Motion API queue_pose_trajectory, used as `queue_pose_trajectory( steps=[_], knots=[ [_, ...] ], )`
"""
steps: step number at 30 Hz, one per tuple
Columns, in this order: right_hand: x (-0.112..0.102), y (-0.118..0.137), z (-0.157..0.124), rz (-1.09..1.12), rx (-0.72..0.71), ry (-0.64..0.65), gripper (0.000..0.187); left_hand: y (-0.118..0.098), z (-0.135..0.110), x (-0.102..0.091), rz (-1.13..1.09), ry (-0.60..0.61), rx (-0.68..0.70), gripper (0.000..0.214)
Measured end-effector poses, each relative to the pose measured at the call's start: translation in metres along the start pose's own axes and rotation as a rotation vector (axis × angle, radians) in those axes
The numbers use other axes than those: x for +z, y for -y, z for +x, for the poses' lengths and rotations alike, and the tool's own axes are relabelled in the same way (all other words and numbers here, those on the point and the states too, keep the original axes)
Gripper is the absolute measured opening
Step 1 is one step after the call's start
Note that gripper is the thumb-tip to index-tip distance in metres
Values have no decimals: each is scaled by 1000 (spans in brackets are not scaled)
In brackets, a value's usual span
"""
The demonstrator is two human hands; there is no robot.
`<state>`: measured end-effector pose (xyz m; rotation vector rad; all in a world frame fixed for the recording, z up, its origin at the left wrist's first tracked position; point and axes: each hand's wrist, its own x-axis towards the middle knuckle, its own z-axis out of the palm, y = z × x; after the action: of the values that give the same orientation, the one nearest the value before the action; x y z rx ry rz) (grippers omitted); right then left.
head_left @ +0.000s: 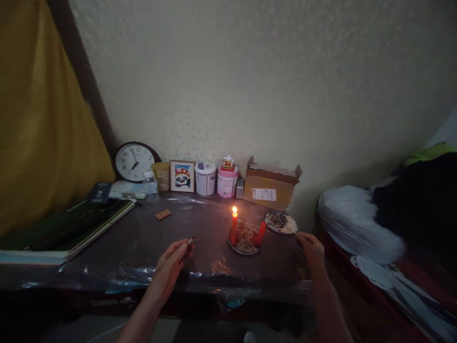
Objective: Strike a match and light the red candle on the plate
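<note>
My left hand [173, 262] is closed in a pinch on a small pale stick with a dark tip, which looks like a match [191, 241]. My right hand [312, 245] has its fingertips pinched at the right edge of a round dish [293, 226] of dark and pale bits; whether they grip its rim or something small I cannot tell. Between my hands sits a round metal plate [246, 248] with reddish-brown specks. A lit red candle [234, 229] stands upright on its left side, and an unlit red candle [262, 232] leans at its right.
A small brown block [163, 214] lies left on the dark covered table. Along the wall stand a clock [134, 162], a framed panda picture [182, 176], a white tub [205, 179], a pink tub [227, 183] and a cardboard box [269, 186]. White bags [352, 221] are at right.
</note>
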<state>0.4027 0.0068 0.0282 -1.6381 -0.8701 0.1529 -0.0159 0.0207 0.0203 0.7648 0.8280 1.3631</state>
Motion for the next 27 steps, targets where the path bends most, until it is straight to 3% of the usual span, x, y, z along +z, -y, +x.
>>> queue_pose_trajectory(
  steps=[8,17,22,27],
  knots=[
    [28,-24,6,-205,-132,-30,43,1,1,1,9,-20,-23,30],
    [41,-25,12,-368,-238,-43,39,3,2,3,29,11,-49,30],
    [43,-23,12,-384,-275,-41,38,5,3,2,24,33,-58,29],
    [31,-6,6,-329,-315,-82,46,6,3,1,21,33,-70,30]
  ],
)
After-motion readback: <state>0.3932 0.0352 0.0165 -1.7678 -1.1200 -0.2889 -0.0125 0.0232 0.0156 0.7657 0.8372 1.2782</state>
